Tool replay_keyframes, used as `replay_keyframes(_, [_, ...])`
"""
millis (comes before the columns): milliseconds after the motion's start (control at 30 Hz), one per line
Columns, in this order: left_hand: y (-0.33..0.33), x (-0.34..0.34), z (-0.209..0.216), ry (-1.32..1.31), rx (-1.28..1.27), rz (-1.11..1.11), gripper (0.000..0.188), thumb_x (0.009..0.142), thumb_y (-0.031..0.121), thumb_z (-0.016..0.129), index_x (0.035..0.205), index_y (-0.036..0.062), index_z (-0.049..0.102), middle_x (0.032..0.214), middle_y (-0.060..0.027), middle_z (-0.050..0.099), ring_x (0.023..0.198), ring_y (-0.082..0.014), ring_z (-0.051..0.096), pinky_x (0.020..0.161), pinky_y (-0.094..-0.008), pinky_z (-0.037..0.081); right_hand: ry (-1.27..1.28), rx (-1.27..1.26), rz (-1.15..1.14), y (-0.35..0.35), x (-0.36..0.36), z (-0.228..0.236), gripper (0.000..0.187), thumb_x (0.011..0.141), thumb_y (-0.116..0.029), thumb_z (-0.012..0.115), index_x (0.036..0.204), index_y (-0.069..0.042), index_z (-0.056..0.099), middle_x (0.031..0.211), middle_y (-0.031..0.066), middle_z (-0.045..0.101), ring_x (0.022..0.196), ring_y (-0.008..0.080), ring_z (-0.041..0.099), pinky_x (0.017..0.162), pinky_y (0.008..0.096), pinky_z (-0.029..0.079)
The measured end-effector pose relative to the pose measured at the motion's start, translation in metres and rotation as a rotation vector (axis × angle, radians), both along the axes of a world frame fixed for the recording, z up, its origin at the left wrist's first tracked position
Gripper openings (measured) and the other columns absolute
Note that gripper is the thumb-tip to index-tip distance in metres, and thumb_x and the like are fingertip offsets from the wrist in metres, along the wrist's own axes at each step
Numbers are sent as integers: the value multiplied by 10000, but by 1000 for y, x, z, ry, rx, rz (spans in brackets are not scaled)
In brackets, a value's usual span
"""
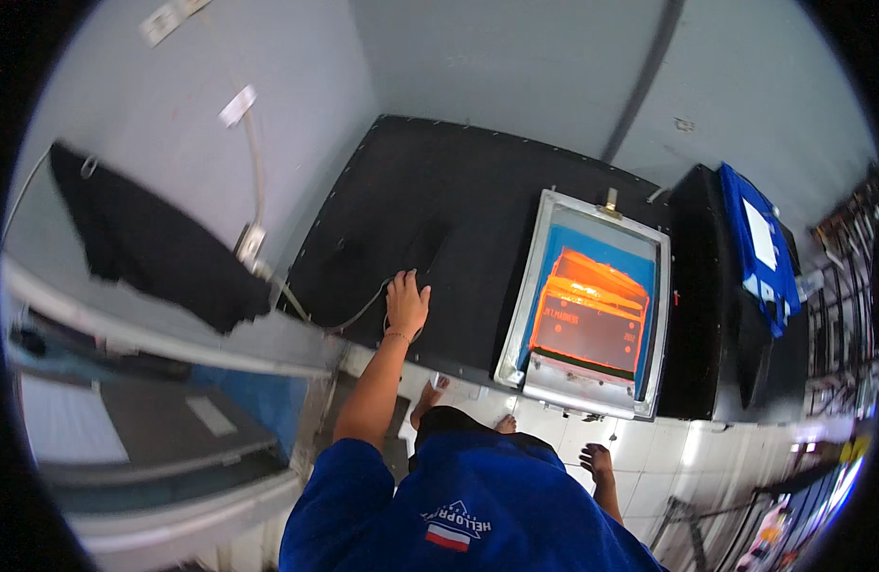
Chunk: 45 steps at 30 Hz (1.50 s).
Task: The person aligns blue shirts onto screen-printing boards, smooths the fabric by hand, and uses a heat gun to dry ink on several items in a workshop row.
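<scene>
My left hand point(407, 303) lies palm down near the front edge of a black-covered table point(439, 181), its fingers stretched forward. A thin grey cable point(365, 313) runs across the table to this hand and passes out of sight at it. Low at my right side hangs my right hand point(596, 460), its fingers apart and nothing in them. To the right on the table sits a screen-printing frame point(662, 315), metal-edged, with a blue border on its mesh. Bright orange ink point(592, 276) is spread across the upper part of the mesh's middle.
A wall socket point(252, 243) feeds the cable at left, beside a hanging black cloth point(153, 234). Right of the table stands a black box-like unit point(698, 286) with a blue bag point(758, 238) against it. Metal racks point(844, 315) line the far right; white floor tiles point(639, 443) show below.
</scene>
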<state>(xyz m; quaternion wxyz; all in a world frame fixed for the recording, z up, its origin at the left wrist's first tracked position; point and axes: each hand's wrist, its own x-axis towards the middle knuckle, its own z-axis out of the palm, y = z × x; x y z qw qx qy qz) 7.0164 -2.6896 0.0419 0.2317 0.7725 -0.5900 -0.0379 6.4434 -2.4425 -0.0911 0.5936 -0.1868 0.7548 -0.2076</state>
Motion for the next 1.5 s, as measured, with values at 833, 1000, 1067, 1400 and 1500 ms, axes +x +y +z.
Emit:
replay_keyframes(833, [-73,74,-38,267,49,-133,324,862,138,649,1112,-24,523,1243,-234,457,1145,-396,468,990,-479,391,-16,72,-419,82,253,28,408,955,-247,507,1270,13,517,1128,195,653,912,298,680,734,401,558])
replay_keyframes(1000, [-58,81,-40,222,47,-169,200,837,118,680,978,4,597,1157,-192,496,1086,-372,487,952,-459,407,86,97,-182,91,262,31,417,951,-264,513,1263,13,527,1140,190,653,938,310,674,765,421,555])
replay_keyframes(1067, [-58,79,-36,217,53,-166,177,831,133,698,934,8,627,1136,-165,520,1079,-355,497,946,-443,414,56,165,-281,109,261,13,420,951,-272,512,1260,12,532,1149,189,652,960,318,670,792,430,552])
replay_keyframes(1400, [-72,74,-38,135,110,-95,183,823,196,724,901,34,691,1000,-88,581,991,-283,550,880,-418,447,92,102,-134,115,251,8,405,954,-252,499,1265,6,528,1155,194,648,970,316,667,765,420,554])
replay_keyframes(1500, [-75,71,-42,113,99,-71,165,824,193,723,880,41,691,968,-86,580,972,-283,557,858,-417,449,131,38,7,106,254,22,408,954,-250,493,1267,9,523,1156,193,646,961,312,670,757,408,554])
